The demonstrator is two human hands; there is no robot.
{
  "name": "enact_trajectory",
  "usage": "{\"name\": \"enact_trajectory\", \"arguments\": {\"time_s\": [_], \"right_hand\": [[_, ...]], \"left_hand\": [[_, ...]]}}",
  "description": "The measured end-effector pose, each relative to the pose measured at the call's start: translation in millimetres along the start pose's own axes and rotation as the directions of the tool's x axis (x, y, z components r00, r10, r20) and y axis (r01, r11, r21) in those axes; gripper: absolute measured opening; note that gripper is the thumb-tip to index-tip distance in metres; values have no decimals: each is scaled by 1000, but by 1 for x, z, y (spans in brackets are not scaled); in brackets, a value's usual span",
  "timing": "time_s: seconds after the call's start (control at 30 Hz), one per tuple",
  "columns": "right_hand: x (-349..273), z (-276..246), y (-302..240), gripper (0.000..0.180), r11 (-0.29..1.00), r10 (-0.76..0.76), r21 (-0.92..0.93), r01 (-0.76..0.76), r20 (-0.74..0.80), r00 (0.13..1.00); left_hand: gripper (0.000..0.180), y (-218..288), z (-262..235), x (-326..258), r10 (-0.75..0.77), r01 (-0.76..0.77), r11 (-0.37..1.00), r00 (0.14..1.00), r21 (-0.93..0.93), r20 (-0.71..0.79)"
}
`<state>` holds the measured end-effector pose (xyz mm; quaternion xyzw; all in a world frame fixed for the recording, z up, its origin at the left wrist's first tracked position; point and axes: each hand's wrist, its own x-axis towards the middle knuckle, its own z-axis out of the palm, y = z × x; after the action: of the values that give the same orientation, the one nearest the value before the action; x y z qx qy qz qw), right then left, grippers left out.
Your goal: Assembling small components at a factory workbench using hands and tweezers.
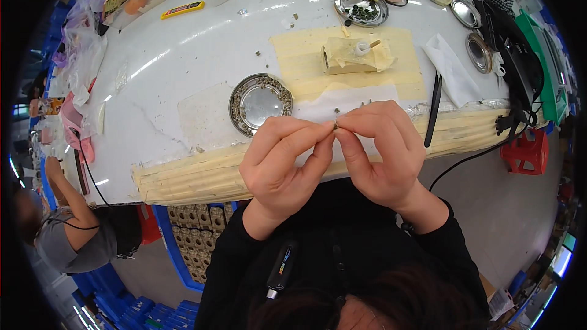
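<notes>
Small part (335, 124): a tiny dark-and-brass piece held in the air between both hands, above the near edge of the surface; too small to identify.
Left hand (282, 162): grip pressed together, thumb and forefinger tips pinching the small part from the left.
Right hand (380, 153): grip pressed together, fingertips pinching the same part from the right, touching the left fingertips.
Surface (183, 67): white, its near edge wrapped in yellowish tape.
Round metal dish (260, 103): just beyond the left hand, with small pieces lining its rim.
Taped block (354, 55): farther back, on a yellowish taped patch.
Second metal dish (361, 6): far side, holding dark pieces.
Black cable (477, 153): hangs off the right edge.
Another person (67, 232): lower left, apart.
</notes>
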<state>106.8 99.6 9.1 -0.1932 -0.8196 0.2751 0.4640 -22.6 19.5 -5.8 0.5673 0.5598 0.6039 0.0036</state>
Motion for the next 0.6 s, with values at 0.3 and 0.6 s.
{"name": "enact_trajectory", "arguments": {"time_s": [0.3,0.6], "right_hand": [[-2,-5,-5,9,631,492,560,-537,247,835],[-5,-3,1,7,790,389,443,-423,171,905]], "left_hand": [[29,-6,-4,2,-41,51,985,997,-168,65],[25,-2,-4,0,-33,43,991,996,-124,79]]}}
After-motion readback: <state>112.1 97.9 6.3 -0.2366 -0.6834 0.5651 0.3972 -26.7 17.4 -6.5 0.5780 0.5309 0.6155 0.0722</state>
